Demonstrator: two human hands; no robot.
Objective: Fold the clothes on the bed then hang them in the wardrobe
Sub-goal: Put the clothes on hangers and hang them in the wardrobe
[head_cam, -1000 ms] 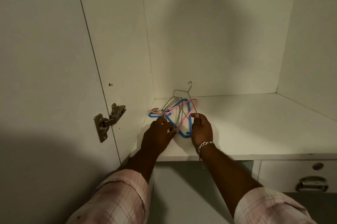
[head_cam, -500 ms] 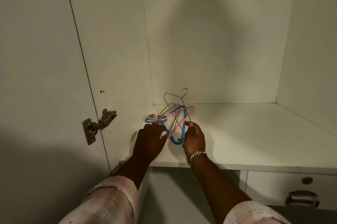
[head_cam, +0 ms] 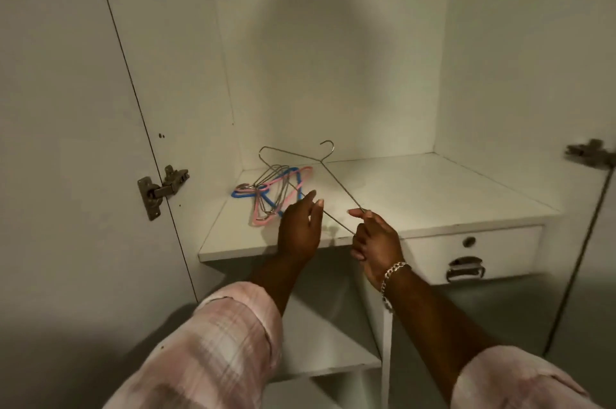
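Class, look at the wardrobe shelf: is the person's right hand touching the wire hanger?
Touching. The head view shows the right hand pinching the lower corner of the wire hanger between thumb and fingers.

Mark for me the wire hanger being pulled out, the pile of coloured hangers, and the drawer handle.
wire hanger (head_cam: 340,185), head view, on its long right arm.
pile of coloured hangers (head_cam: 266,220), head view, on the pink hanger's near corner.
drawer handle (head_cam: 465,270), head view, on the metal pull.

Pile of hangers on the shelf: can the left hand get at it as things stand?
Probably yes. The left hand is open right beside the pile of hangers with nothing between; the wire hanger in the right hand sits rightward.
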